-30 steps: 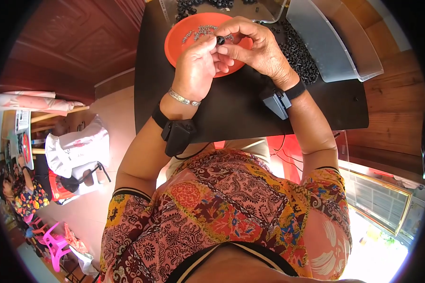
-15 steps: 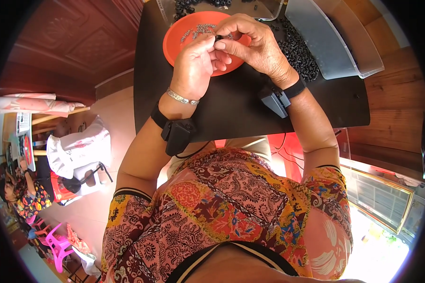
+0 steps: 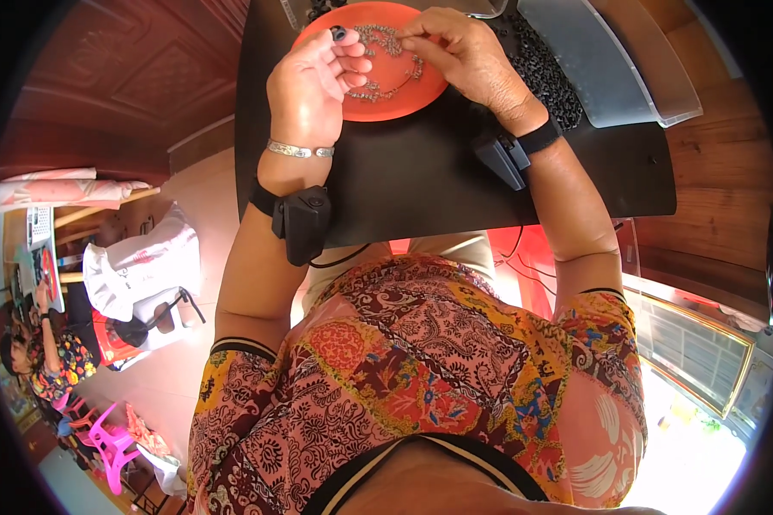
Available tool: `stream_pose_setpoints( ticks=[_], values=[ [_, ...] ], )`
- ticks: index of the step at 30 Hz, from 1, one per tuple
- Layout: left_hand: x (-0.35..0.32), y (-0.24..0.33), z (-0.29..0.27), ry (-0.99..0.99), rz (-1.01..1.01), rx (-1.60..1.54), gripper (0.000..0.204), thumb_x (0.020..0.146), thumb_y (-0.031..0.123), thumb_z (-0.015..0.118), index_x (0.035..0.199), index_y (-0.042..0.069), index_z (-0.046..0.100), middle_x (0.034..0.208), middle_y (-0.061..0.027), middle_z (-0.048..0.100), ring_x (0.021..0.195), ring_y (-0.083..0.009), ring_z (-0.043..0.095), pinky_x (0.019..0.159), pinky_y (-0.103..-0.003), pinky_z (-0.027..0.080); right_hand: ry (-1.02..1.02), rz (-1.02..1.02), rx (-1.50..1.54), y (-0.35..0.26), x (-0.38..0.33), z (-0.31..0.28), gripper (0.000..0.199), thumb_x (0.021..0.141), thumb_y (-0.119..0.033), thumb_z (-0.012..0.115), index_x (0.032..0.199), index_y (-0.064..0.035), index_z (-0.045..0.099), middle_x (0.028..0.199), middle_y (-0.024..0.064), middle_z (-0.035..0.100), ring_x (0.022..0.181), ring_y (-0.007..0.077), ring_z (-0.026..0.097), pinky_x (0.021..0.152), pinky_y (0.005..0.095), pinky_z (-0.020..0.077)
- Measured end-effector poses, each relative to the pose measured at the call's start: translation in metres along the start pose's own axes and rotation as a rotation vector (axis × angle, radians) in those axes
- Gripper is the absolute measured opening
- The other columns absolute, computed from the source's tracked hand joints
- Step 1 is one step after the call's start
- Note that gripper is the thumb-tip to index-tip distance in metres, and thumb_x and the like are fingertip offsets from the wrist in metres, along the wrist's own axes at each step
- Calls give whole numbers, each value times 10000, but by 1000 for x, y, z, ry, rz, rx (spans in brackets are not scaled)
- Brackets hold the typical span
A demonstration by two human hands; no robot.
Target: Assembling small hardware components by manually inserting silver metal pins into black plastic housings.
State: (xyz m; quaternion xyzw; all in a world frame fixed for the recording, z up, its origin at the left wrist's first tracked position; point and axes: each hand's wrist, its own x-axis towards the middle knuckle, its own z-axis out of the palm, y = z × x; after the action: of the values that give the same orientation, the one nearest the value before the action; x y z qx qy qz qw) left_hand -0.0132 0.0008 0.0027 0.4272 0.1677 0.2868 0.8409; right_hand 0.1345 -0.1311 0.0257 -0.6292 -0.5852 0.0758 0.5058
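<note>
At the left rim of a round orange plate (image 3: 365,19), my left hand (image 3: 309,90) pinches a small black ring-shaped part (image 3: 338,33) between thumb and forefinger, its other fingers loosely curled. My right hand (image 3: 465,53) reaches over the plate's right side with thumb and forefinger closed together. What those fingertips hold, if anything, is too small to make out. Small grey metal pieces (image 3: 369,93) lie scattered in a rough ring on the plate.
Right of the plate, a heap of small black parts (image 3: 545,81) lies on the dark table (image 3: 404,189) beside a translucent bin (image 3: 605,69). More black parts show at the far edge. A person (image 3: 47,352) and a pink stool (image 3: 112,446) are at the left.
My hands, together over the plate before, have separated. The left drew back leftward with the black part, while the right stayed over the plate's right side. The plate appears higher in view.
</note>
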Motion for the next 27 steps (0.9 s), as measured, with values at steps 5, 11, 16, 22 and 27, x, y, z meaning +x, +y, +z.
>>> stream_pose_setpoints(
  ticks=[5, 11, 16, 22, 27],
  values=[
    [-3, 1, 5, 9, -19, -5, 267, 908, 222, 518, 944, -28, 608, 843, -119, 630, 737, -219, 607, 654, -314, 463, -107, -196, -564, 26, -1, 8, 122, 803, -138, 640, 897, -62, 659, 862, 86, 644, 819, 258, 604, 746, 350, 489],
    [-4, 0, 5, 2, -24, -1, 268, 908, 223, 513, 943, -25, 608, 849, -119, 633, 732, -213, 603, 658, -312, 457, -297, -40, -812, 17, -1, 17, 134, 785, -167, 635, 873, -68, 653, 850, 90, 641, 853, 280, 612, 741, 386, 493],
    [-5, -1, 7, -8, -33, 11, 272, 909, 231, 508, 928, -19, 612, 854, -118, 637, 731, -209, 602, 665, -303, 453, -301, -62, -841, 27, 1, 17, 127, 785, -144, 619, 870, -56, 650, 844, 108, 642, 842, 297, 614, 735, 385, 498],
    [-5, -3, 6, -88, -109, 43, 278, 935, 242, 479, 974, -9, 592, 929, -115, 630, 803, -213, 594, 724, -316, 449, -199, 160, -362, 27, 9, 9, 152, 814, -109, 610, 939, -32, 648, 859, 92, 656, 818, 194, 626, 748, 303, 493],
    [-8, -5, 12, -89, -118, 35, 291, 922, 245, 474, 916, -5, 623, 847, -93, 634, 734, -190, 591, 678, -288, 447, -1, 331, 586, 32, 12, 4, 94, 870, 2, 593, 954, -7, 635, 823, 102, 630, 719, 154, 603, 669, 254, 488]
  ],
)
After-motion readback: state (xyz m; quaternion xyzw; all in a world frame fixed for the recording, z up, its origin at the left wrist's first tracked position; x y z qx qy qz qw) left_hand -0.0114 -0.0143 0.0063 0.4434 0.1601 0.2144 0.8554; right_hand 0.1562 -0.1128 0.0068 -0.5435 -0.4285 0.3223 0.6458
